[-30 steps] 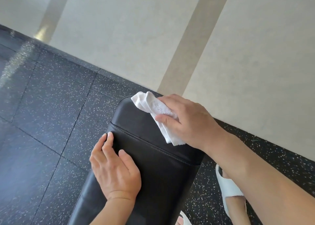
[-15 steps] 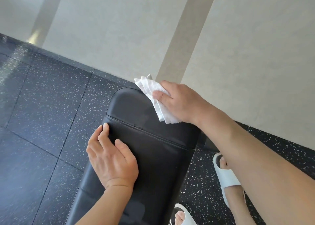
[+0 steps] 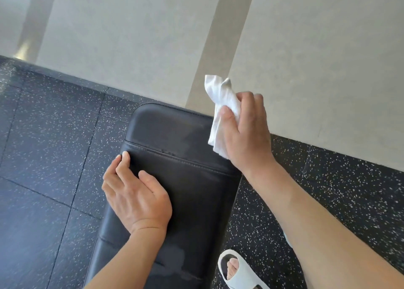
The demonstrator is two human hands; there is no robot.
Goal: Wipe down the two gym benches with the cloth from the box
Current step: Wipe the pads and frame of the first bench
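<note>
Far left: dark speckled rubber floor (image 3: 43,157), tile seams visible, running up to a pale wall (image 3: 131,37) with a darker vertical stripe (image 3: 218,48).

Left hand (image 3: 136,195) lies palm-down on the near-left part of the black padded bench (image 3: 185,179). Fingers are straight and together, fingertips (image 3: 125,155) at the left edge just below the stitched seam, thumb spread out onto the pad. Left grip is loose, holding nothing, only resting on the pad.

Bench runs from bottom centre up toward the wall, its rounded end close to the wall base. A stitched seam crosses the pad near that end. A faint smeared sheen shows on the end section and a dull patch lower down near the forearm.

Right of centre: right hand (image 3: 244,133) sits at the bench's far-right corner, grip closed around the white cloth (image 3: 220,105). Thumb pinches it from the front, fingers curl behind. The cloth is bunched; its top sticks up above the fingers against the wall, its lower part hangs by the bench's right edge. Cannot tell whether it touches the pad.

Bottom right: a foot in a white slide sandal (image 3: 238,271) on the floor just beside the bench.
</note>
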